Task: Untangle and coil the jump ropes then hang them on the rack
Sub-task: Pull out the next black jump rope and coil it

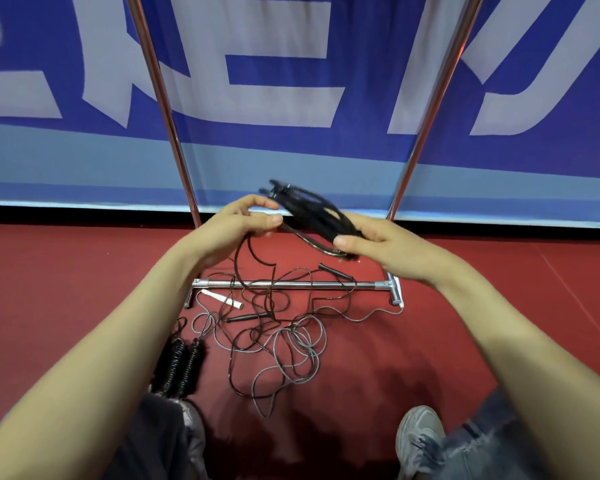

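My right hand [371, 242] grips a bundle of black jump rope [312, 213], blurred, its handles sticking up to the left. My left hand [243, 221] pinches a loose strand of the same rope, which hangs down to the floor. Below lies a tangle of black and grey jump ropes [284, 337] across the rack's chrome bottom bar [291, 285]. A white handle [222, 299] and black handles [336, 271] lie in the tangle. The rack's two chrome uprights [167, 109] rise on either side.
A coiled black rope with ribbed handles [182, 362] lies on the red floor by my left knee. My grey shoe [418, 438] is at the lower right. A blue and white banner [291, 81] stands behind the rack.
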